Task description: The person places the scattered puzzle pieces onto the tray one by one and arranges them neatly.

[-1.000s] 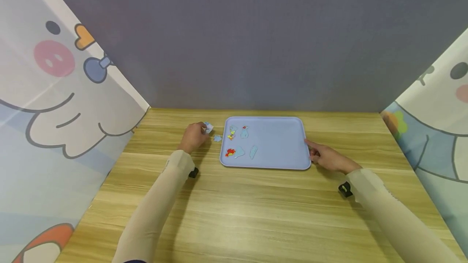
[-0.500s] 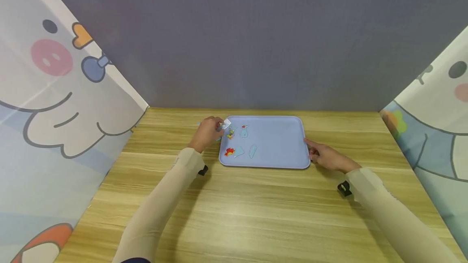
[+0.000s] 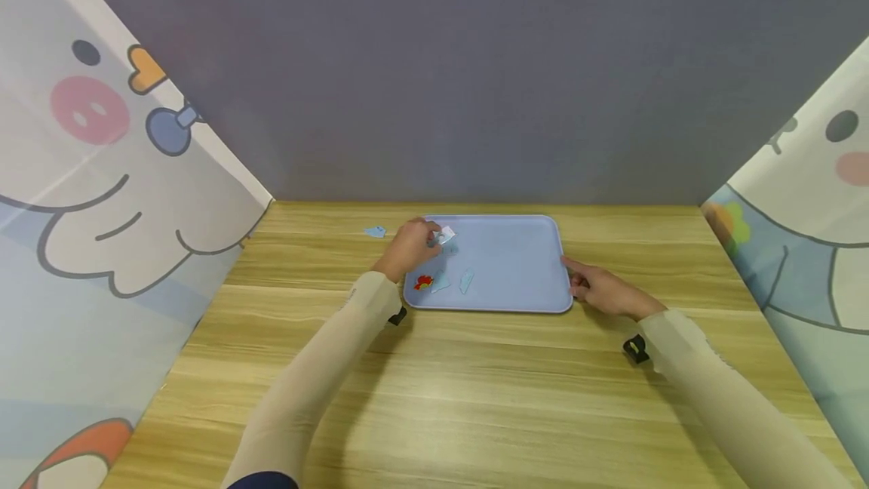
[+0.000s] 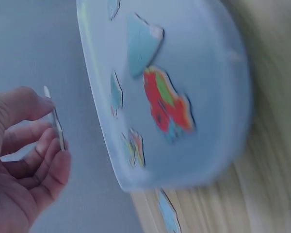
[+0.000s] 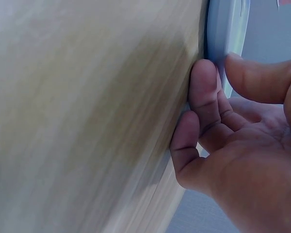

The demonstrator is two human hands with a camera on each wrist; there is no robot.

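Over the far left part of the pale blue tray (image 3: 516,266), my left hand (image 3: 409,247) pinches a thin puzzle piece (image 4: 57,122) between thumb and fingers. The left wrist view shows it edge-on, off the tray. Below lie a red bird piece (image 3: 424,282), a light blue piece (image 3: 440,281) and a narrow one (image 3: 467,281). Farther back, the left hand partly covers other pieces in the head view; a yellow patterned piece (image 4: 134,148) shows in the left wrist view. My right hand (image 3: 604,291) holds the tray's right rim, thumb at its top edge, fingers curled beside it.
A loose blue puzzle piece (image 3: 376,232) lies on the wooden table (image 3: 475,383), left of the tray. A grey panel (image 3: 475,81) rises behind the table. Cartoon-printed sheets (image 3: 88,247) flank both sides.
From the table left of the tray, my left hand has carried the puzzle piece rightward over the tray. The loose blue piece behind it has come into view. The right hand stays at the rim.
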